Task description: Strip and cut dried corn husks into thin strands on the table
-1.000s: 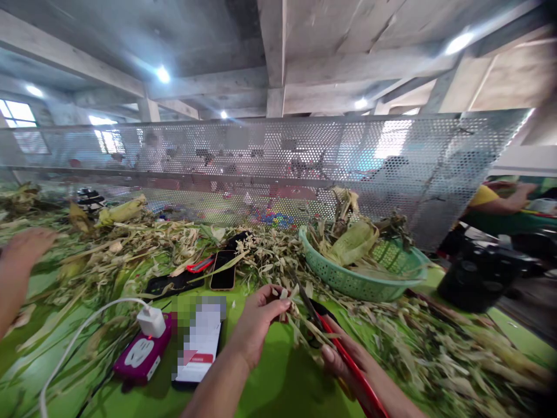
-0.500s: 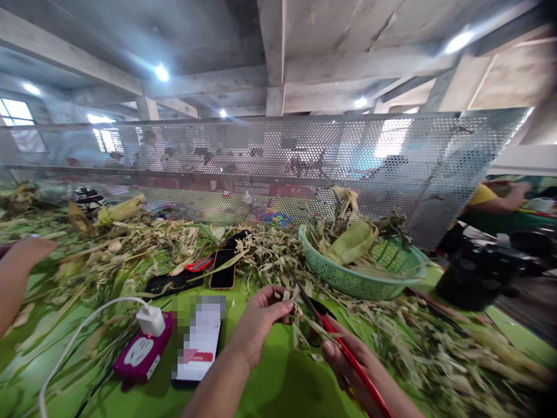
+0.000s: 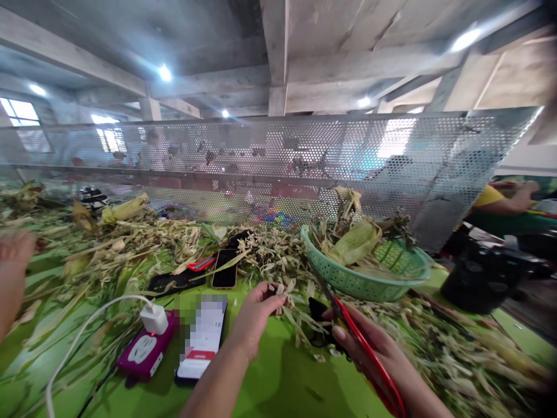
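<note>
My left hand (image 3: 261, 316) is closed, pinching a small bunch of pale dried corn husk strips (image 3: 285, 299) between thumb and fingers. Part of the bunch is hidden by the fingers. In my right hand (image 3: 374, 342) is a pair of scissors with red handles (image 3: 354, 331). Their dark blades (image 3: 321, 283) point up and away, to the right of the bunch and apart from it. A black object (image 3: 319, 319), its kind unclear, lies between the two hands, with cut husk bits beside it.
A green plastic basket (image 3: 374, 281) holds corn husks. Phones (image 3: 224, 270), a purple power strip (image 3: 145, 351) with a white charger (image 3: 153, 318), and loose husks lie on the green table. A perforated metal screen (image 3: 243, 151) stands behind. Another person's blurred hand (image 3: 15, 261) shows at left.
The scissors and my right hand have moved right, away from the husk bunch. My left hand keeps its pinch. Small husk bits now lie on the table below. The other person's hand has shifted left.
</note>
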